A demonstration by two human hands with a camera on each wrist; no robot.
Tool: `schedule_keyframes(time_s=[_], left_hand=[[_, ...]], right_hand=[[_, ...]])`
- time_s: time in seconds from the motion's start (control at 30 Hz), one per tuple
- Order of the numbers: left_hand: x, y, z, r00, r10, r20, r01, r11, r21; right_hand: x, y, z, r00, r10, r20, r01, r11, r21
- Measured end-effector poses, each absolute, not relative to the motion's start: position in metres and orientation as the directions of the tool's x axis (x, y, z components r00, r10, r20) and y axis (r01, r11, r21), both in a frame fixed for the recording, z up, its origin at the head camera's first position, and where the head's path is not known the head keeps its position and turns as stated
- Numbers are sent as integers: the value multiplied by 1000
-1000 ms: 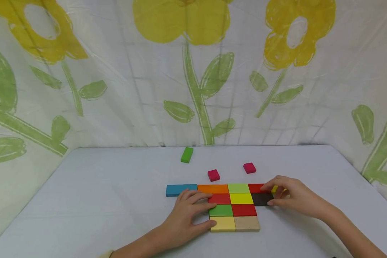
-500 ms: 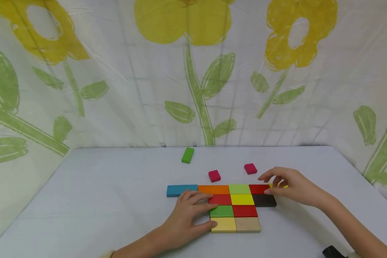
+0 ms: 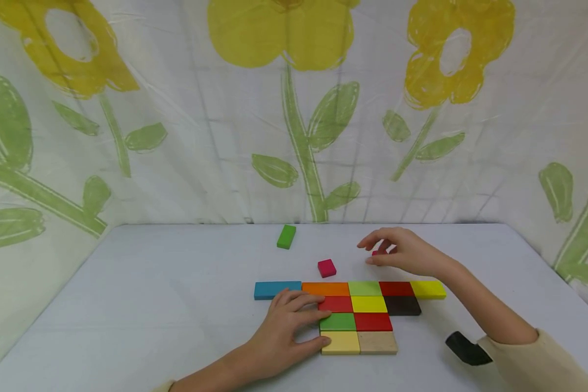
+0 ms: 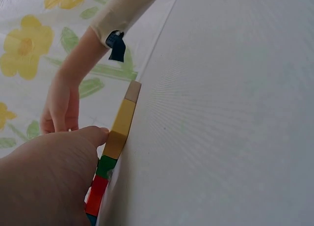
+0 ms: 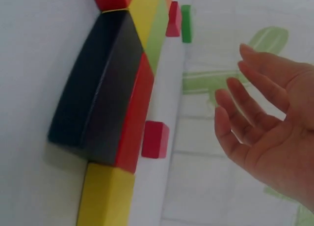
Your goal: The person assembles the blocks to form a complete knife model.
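Coloured wooden blocks lie flat in stepped rows on the white table. Along the far row run a blue block [image 3: 269, 291], an orange block [image 3: 325, 289], a light green block [image 3: 364, 288], a red block [image 3: 396, 289] and a yellow block [image 3: 428, 290]. Nearer are a black block [image 3: 403, 306] and a tan block [image 3: 378, 343]. My left hand [image 3: 284, 337] rests at the left side, fingers spread, thumb touching the pale yellow block [image 4: 121, 125]. My right hand [image 3: 406, 251], fingers loosely bent and holding nothing, hovers over a pink block [image 5: 155, 139], mostly hidden in the head view.
Another pink block [image 3: 326, 268] lies beyond the orange block. A green block [image 3: 286, 237] sits near the table's back edge. Behind hangs a white cloth [image 3: 186, 136] printed with yellow flowers. A black strap [image 3: 467, 348] hangs by the right sleeve.
My right hand has left the yellow block at the row's right end and moved away and to the left, over the far pink block. My left hand stays put.
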State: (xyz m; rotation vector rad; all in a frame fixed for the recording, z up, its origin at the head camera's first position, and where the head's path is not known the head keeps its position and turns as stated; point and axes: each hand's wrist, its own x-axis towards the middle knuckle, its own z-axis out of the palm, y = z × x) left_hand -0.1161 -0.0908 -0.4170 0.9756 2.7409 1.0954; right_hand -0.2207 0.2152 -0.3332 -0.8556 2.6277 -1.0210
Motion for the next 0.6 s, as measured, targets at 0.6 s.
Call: schedule_keyframes(time_s=[0.6], left_hand=[[-117,-91,-417,-796,570,202,552,548,628]], right_hand=[[-281,123,-334,-744,-668,9,-499,547,-672]])
